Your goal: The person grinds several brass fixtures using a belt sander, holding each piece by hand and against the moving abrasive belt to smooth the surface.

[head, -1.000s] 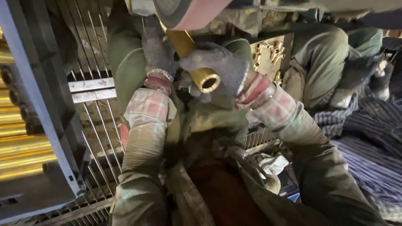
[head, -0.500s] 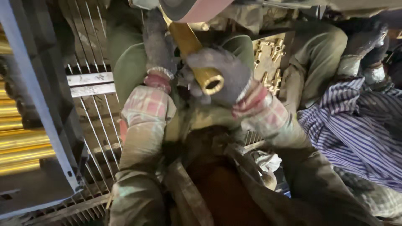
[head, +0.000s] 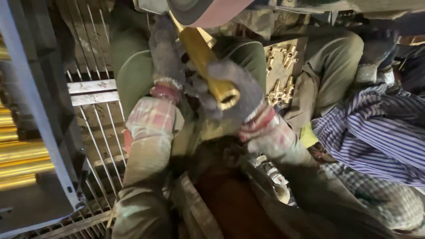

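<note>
I have the brass tube point(head: 208, 66) in both gloved hands, its far end pressed up against the sanding belt point(head: 208, 11) at the top of my view and its open threaded mouth pointing back toward me. My right hand point(head: 234, 90) is wrapped tight around the near end, just behind the mouth; my left hand point(head: 166, 55) is clenched on the shaft higher up, close to the belt. To do this well, I judge I should keep the pressure light and even, turn the tube steadily so no flat gets ground into it, and keep my left glove's fingers clear of the belt, since they sit near it. My forearms are braced close over my lap, which should help hold the angle. Beyond my right wrist, a tray of small brass fittings point(head: 281, 73) rests by my knee. A metal grate point(head: 95, 128) lies under my left side, with brass bars point(head: 20, 161) stacked at its left edge. A person in a striped shirt point(head: 372, 137) is close on my right.
</note>
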